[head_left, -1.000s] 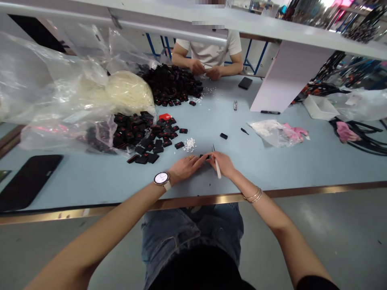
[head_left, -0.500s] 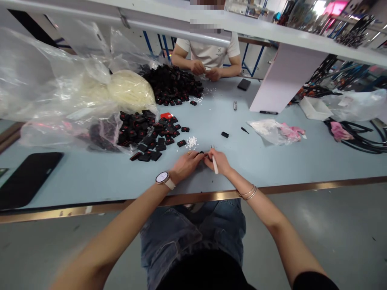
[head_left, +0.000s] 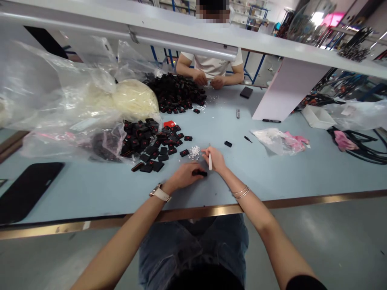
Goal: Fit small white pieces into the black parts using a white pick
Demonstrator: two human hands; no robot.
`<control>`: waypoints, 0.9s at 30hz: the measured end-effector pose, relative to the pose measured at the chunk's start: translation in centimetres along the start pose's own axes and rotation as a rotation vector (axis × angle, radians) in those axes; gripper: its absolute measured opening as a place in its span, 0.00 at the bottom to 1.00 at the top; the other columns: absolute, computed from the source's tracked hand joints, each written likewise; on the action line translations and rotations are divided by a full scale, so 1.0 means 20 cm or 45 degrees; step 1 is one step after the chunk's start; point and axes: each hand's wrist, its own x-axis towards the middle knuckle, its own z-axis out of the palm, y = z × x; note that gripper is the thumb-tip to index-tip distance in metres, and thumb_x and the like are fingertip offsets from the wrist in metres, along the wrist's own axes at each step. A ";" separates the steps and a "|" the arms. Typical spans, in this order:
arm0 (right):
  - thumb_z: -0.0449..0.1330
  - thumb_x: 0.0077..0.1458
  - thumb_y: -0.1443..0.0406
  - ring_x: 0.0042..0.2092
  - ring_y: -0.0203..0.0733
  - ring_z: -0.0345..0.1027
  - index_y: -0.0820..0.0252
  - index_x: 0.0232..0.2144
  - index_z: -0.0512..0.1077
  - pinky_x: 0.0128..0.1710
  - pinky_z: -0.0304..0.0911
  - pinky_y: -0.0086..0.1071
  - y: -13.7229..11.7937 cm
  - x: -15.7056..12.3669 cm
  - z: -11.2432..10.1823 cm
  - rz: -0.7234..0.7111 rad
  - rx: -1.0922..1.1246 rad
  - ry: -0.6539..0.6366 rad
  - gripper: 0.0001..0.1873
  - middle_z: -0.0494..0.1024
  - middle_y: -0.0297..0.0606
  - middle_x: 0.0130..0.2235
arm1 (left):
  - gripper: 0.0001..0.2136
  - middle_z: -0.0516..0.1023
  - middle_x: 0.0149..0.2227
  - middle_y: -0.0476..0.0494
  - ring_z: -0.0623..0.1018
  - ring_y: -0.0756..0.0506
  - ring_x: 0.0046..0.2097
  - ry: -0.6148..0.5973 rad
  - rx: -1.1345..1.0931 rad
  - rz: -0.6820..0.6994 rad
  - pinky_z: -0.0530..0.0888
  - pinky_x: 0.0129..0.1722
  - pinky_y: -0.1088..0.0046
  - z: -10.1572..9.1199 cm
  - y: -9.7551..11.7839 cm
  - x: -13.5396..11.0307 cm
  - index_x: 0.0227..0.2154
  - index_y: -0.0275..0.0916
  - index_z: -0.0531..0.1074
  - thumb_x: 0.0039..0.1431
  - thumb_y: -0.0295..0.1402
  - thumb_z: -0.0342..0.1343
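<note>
The left hand (head_left: 184, 175) curls palm down; the right hand (head_left: 216, 160) (bent into a pinch) sits slightly farther forward.

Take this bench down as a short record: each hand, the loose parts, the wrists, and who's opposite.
Left hand: holding a small black part
Right hand: holding a white-handled tool
White bits: small heap beside the right hand
Black pieces: nearer pile, farther pile
Wrists: watch on left, bangles on right
Opposite: person in a white top
</note>
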 end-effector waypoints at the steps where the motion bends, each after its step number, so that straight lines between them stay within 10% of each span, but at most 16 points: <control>1: 0.58 0.56 0.69 0.45 0.43 0.74 0.53 0.25 0.56 0.45 0.67 0.37 0.00 0.00 0.00 -0.005 -0.037 -0.019 0.14 0.82 0.36 0.43 | 0.07 0.78 0.37 0.46 0.76 0.48 0.36 -0.013 -0.010 0.005 0.73 0.38 0.72 0.00 0.00 0.00 0.36 0.40 0.76 0.54 0.29 0.59; 27: 0.57 0.59 0.65 0.43 0.42 0.72 0.55 0.23 0.65 0.40 0.66 0.31 0.00 0.00 0.03 -0.218 -0.079 -0.185 0.12 0.81 0.37 0.37 | 0.07 0.79 0.37 0.48 0.78 0.48 0.35 -0.076 0.009 0.102 0.72 0.34 0.74 -0.02 0.00 0.00 0.38 0.44 0.78 0.57 0.33 0.59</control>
